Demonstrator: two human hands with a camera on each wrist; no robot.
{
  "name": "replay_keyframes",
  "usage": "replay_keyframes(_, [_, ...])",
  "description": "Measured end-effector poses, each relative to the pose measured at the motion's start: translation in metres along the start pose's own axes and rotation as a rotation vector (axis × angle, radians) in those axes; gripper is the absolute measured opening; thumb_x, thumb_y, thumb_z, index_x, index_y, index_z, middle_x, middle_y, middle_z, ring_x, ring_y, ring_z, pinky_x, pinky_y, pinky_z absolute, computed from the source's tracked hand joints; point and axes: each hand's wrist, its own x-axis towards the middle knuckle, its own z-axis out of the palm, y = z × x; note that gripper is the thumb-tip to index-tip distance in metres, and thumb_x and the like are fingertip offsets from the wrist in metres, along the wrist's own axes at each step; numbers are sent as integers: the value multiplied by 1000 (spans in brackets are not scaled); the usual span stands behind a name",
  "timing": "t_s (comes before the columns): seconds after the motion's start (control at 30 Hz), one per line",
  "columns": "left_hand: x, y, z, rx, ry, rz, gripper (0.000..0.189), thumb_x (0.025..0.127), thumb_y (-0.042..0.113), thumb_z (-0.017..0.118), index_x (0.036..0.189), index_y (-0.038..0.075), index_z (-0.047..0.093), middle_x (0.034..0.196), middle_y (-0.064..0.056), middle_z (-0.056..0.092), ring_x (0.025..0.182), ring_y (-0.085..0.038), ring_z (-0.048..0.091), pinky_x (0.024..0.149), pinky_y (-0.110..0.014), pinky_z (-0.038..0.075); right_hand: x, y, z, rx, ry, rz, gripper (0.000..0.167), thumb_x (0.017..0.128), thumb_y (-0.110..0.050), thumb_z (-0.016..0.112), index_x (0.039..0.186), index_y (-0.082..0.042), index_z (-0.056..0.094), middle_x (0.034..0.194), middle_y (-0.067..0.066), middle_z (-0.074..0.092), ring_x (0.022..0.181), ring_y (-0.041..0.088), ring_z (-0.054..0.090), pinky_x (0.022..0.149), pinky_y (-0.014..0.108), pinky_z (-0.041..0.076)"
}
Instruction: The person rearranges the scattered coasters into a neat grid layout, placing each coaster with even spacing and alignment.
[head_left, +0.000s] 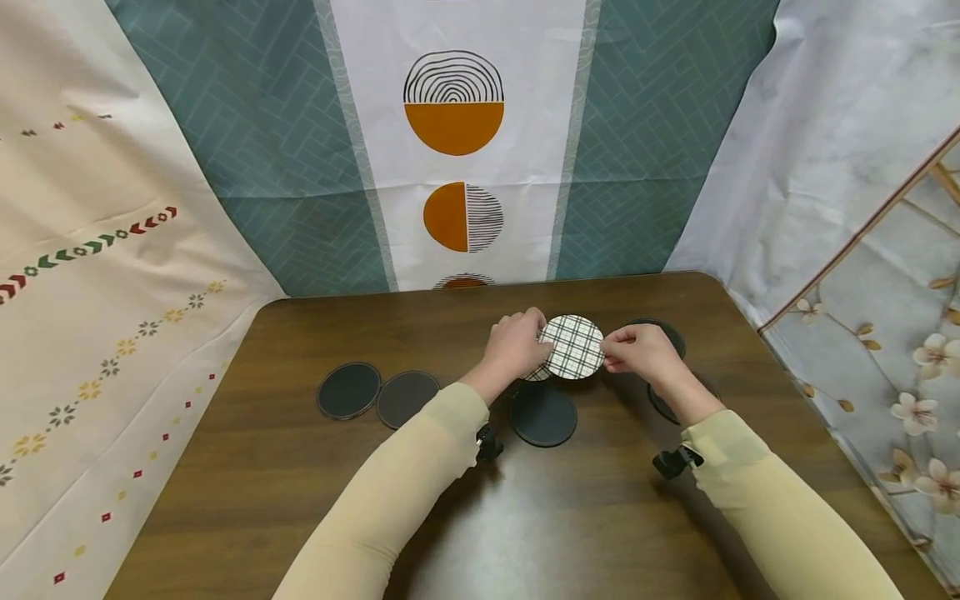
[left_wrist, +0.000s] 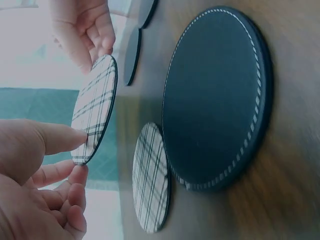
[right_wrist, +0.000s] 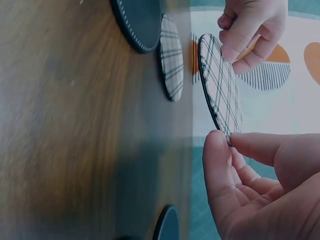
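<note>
A round plaid coaster (head_left: 573, 347), white with dark lines and a dark rim, is held up between both hands above the table. My left hand (head_left: 517, 344) pinches its left edge, thumb on the plaid face and fingers behind. At the opposite edge my right hand (head_left: 640, 353) pinches it between thumb and fingertip. Below lies a second plaid coaster (left_wrist: 151, 177), partly hidden by the left hand in the head view. Its edge meets a black coaster (left_wrist: 215, 100) with white stitching, which lies closer to the person.
Two dark coasters, one black (head_left: 349, 391) and one greyer (head_left: 407, 399), lie side by side at the left. Behind the right hand, another dark coaster (head_left: 667, 335) and one more (head_left: 663, 406) are partly covered. The wooden table (head_left: 247, 467) ends at a hanging patterned cloth (head_left: 480, 167).
</note>
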Motion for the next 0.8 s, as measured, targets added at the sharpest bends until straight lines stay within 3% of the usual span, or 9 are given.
replay_keyframes(0.3, [-16,-25,-16,-43,11,3,34,106,25,75,132,5,67,107,-6,66,94,-26,57,90,-42,48,9,-13,22,-17,-21,-27,31,107,-11,70,125,14,70,107,21,76,81,16,75,84,38,65])
replay_keyframes(0.5, [-31,-43,-27,-101,4,-25,33,104,22,78,129,4,67,106,-7,66,92,-26,58,84,-39,49,13,-21,40,-28,-61,-34,26,107,-10,72,121,12,71,99,18,75,78,16,74,84,42,66])
replay_keyframes(0.8, [-57,-71,-38,-149,-22,-88,30,102,21,82,122,6,64,102,-3,63,87,-22,57,81,-38,47,16,-32,74,-51,-119,-63,21,106,-7,71,120,10,70,102,19,74,82,23,77,82,43,66])
